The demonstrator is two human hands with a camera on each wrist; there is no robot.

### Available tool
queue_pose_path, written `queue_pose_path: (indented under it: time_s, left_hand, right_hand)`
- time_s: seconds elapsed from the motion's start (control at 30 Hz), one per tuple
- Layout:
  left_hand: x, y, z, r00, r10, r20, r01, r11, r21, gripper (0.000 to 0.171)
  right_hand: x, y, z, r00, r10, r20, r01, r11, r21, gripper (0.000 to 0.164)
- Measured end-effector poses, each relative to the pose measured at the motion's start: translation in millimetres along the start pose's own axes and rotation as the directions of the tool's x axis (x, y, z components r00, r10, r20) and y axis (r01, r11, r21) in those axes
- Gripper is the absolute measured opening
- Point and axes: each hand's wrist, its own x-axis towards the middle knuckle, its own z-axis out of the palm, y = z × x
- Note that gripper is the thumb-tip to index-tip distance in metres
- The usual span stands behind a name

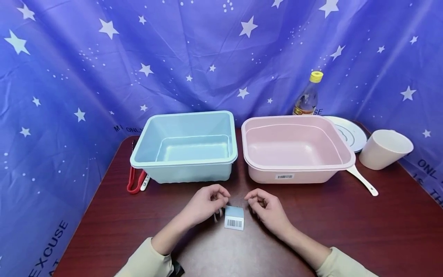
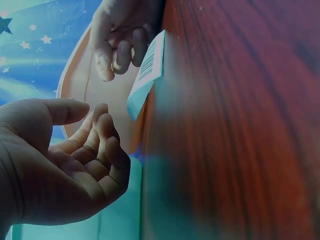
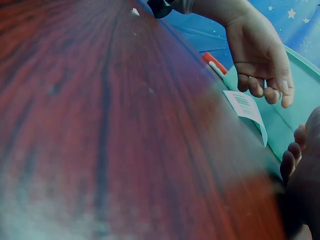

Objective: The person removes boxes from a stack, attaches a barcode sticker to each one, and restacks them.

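A small folded barcode card (image 1: 234, 218), pale blue on top and white along its printed flap, stands on the table between the hands. Just left of it, my left hand (image 1: 207, 204) hovers with loosely bent fingers; in the left wrist view nothing lies between its thumb and fingertips. On the card's other side is my right hand (image 1: 271, 211), its fingers loosely bent too and no object seen in them. Behind the hands stand a light blue plastic basin (image 1: 188, 169) and a pink basin (image 1: 294, 175) with a barcode sticker (image 1: 285, 177).
Red-handled tongs (image 1: 132, 181) and a white handle (image 1: 145, 182) stick out beside the blue basin. Around the pink basin are a yellow-capped bottle (image 1: 307, 96), a white plate (image 1: 356, 136), a white mug (image 1: 377, 152) and another white handle (image 1: 363, 181). A starry curtain (image 1: 194, 50) hangs behind.
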Motion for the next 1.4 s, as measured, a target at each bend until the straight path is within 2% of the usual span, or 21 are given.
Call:
queue_pose_path:
  time_s: [0.23, 0.67, 0.8, 0.9, 1.03, 1.13, 1.23, 1.4]
  left_hand:
    - [-4.4, -3.5, -0.5, 0.998, -0.026, 0.06, 0.028, 0.999, -0.037, 0.008]
    - [-4.6, -6.6, -0.4, 0.987, -0.042, 0.158, 0.048, 0.998, -0.036, 0.007]
    - [-3.6, -7.3, 2.3, 0.984, -0.037, 0.174, 0.046, 0.998, -0.046, 0.007]
    - [-3.2, -6.6, 3.9, 0.984, -0.03, 0.176, 0.041, 0.998, -0.056, 0.006]
    - [-2.4, -5.9, 5.6, 0.988, -0.032, 0.152, 0.046, 0.995, -0.093, 0.005]
    - [-1.6, -5.7, 6.9, 0.992, -0.039, 0.123, 0.058, 0.987, -0.152, 0.005]
    - [-0.7, -5.2, 8.3, 0.992, -0.052, 0.113, 0.077, 0.971, -0.225, 0.005]
    - [0.0, -4.7, 10.5, 0.987, -0.065, 0.145, 0.111, 0.936, -0.333, 0.006]
  right_hand:
    - [-2.9, -0.9, -0.2, 0.998, 0.062, 0.011, -0.063, 0.997, 0.033, 0.007]
    - [-1.6, 1.4, -0.2, 0.998, 0.043, 0.038, -0.043, 0.999, 0.015, 0.006]
    - [-2.1, 0.9, -1.1, 0.997, 0.016, 0.082, -0.018, 0.999, 0.028, 0.007]
    - [-3.2, 0.3, -1.8, 0.978, -0.058, 0.199, 0.036, 0.993, 0.113, 0.009]
    - [-4.9, -1.1, -2.1, 0.911, -0.16, 0.381, 0.066, 0.966, 0.249, 0.014]
    - [-5.3, -1.2, -1.4, 0.883, -0.171, 0.437, 0.056, 0.963, 0.263, 0.016]
    - [-4.9, -1.2, -0.4, 0.886, -0.132, 0.444, 0.036, 0.975, 0.218, 0.014]
    - [-4.2, -1.5, 1.9, 0.913, -0.011, 0.409, -0.03, 0.995, 0.094, 0.013]
